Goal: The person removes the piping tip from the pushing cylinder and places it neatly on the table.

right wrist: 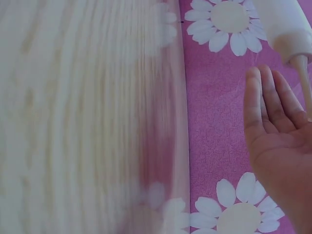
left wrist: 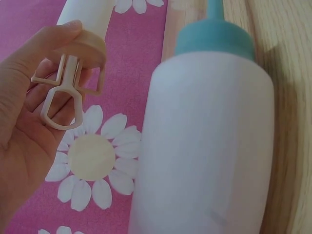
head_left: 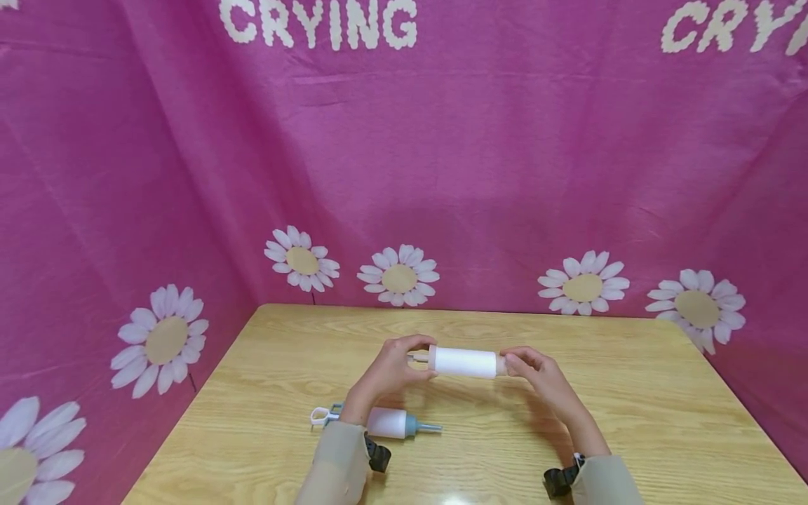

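Note:
Above the table, a white decorating syringe with beige ends is held level between both hands. My left hand grips its beige collar at the plunger end, thumb on one side and fingers on the other. The ring handle of the plunger hangs out toward the palm in the left wrist view. At the nozzle end, my right hand pinches the tapered tip with thumb and forefinger. Its other fingers extend straight, beside the thin nozzle; the thumb is outside the right wrist view.
A second syringe, white with teal fittings, lies on the wooden table below the left forearm, its nozzle pointing right. The left forearm partly hides it. Pink cloth with daisies hangs behind and beside the table.

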`<state>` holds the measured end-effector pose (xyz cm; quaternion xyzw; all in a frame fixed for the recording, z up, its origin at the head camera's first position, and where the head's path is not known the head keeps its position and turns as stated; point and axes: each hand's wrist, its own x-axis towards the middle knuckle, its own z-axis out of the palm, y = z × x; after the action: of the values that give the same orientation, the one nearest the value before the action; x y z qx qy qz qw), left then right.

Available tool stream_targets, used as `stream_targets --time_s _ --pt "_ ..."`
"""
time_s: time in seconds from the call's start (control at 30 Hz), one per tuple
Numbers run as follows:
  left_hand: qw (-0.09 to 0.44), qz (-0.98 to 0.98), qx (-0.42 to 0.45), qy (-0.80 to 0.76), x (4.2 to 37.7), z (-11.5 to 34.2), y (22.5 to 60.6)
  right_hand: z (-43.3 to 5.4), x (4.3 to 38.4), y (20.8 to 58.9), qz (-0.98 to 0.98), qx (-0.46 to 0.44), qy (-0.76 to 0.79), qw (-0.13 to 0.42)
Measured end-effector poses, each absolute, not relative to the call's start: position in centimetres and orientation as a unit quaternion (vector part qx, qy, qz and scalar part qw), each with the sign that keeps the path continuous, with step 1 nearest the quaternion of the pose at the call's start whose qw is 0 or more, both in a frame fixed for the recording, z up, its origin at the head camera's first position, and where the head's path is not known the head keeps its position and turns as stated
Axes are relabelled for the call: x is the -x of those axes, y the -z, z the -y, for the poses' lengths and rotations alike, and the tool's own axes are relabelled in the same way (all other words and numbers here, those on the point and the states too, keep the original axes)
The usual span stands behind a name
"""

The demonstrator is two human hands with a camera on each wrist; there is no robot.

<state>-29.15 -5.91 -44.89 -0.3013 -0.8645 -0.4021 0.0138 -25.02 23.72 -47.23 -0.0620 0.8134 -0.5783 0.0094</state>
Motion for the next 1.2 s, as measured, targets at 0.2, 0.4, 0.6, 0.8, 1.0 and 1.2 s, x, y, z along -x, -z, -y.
stream_targets --time_s 0.2,0.4,0.6,0.8,1.0,1.2 --pt "0.018 0.862 0.308 0.402 29.1 5.9 45.0 -23.8 25.7 47.7 -0.804 0.080 0.588 0.037" --pt "0.025 0.863 0.310 0.399 28.9 6.0 44.9 -23.7 25.9 48.0 -0.808 0.097 0.579 0.050" --pt "0.019 0.869 0.306 0.387 29.1 6.0 44.7 -23.8 25.7 47.6 -0.819 0.113 0.561 0.044" --pt "0.014 0.867 0.304 0.395 29.2 6.2 44.8 -23.5 25.6 47.6 -0.829 0.122 0.545 0.010" --pt "0.014 0.864 0.306 0.399 29.3 6.4 44.8 -23.4 25.8 48.3 -0.816 0.133 0.562 -0.015" --pt "0.009 0.868 0.304 0.392 29.2 6.5 44.8 -23.3 25.7 48.5 -0.826 0.132 0.546 -0.034"
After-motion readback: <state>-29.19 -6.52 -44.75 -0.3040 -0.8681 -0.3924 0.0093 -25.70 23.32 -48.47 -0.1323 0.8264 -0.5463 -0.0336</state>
